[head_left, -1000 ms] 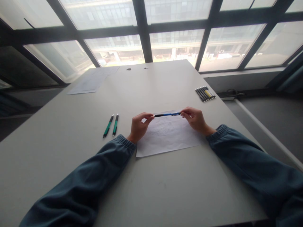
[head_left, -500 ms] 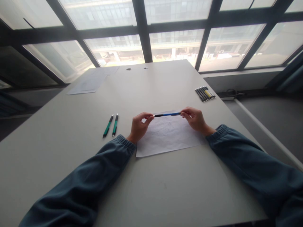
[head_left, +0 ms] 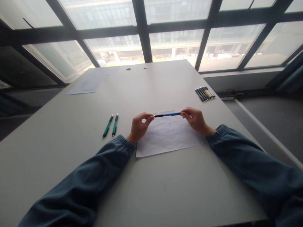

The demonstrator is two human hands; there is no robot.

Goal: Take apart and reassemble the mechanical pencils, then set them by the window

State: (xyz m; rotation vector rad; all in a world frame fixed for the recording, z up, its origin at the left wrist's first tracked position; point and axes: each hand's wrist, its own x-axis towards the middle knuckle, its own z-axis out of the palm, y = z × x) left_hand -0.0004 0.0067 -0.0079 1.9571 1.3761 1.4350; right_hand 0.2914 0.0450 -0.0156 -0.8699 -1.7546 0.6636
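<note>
Pinching opposite ends, the left hand (head_left: 140, 127) and right hand (head_left: 194, 119) are holding the blue-and-black pen (head_left: 168, 114) at twelve o'clock over the paper sheet (head_left: 167, 140). Gripping is looking complete; release is seemingly remaining.

The right hand (head_left: 194, 120) hides one end of the blue pen (head_left: 167, 114). The marks (head_left: 163, 127) on the white paper (head_left: 170, 142) are too faint to read. Both blue sleeves (head_left: 78, 179) get cut off at the view's edges. Outside, the building (head_left: 178, 41) looks blurry.

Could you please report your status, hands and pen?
Left hand, right hand: pinching opposite ends of blue pen. Pen held over paper. Two green pens lying aside, left of paper.
</note>
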